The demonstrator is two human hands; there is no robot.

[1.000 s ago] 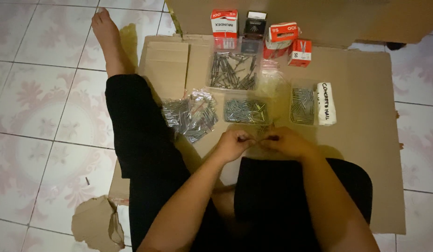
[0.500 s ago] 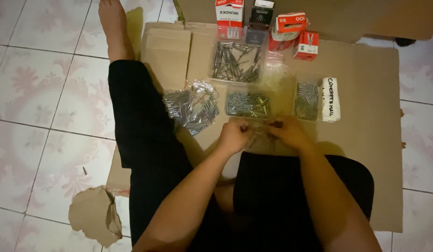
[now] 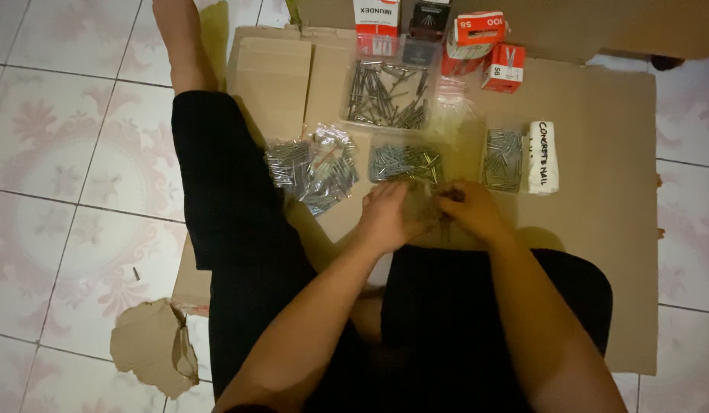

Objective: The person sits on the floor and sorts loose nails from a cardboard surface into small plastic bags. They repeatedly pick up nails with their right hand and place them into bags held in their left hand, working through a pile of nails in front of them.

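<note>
I sit on a flat cardboard sheet (image 3: 599, 191) with my legs in black trousers. My left hand (image 3: 389, 216) and my right hand (image 3: 471, 210) meet just in front of me, fingers pinched on a small clear plastic bag (image 3: 433, 205) that is hard to make out. Just beyond my fingers lies a clear tray of short nails (image 3: 406, 162). A heap of clear bags filled with nails (image 3: 312, 170) lies left of my left hand.
Farther back are a clear tray of long nails (image 3: 385, 95), a nail tray with a white label (image 3: 515, 157), red-and-white boxes (image 3: 501, 67) and a dark box (image 3: 429, 15). A torn cardboard scrap (image 3: 152, 348) lies on the tiled floor (image 3: 64, 153).
Both hands have stayed together and edged forward, closer to the tray of short nails. The view has tilted slightly.
</note>
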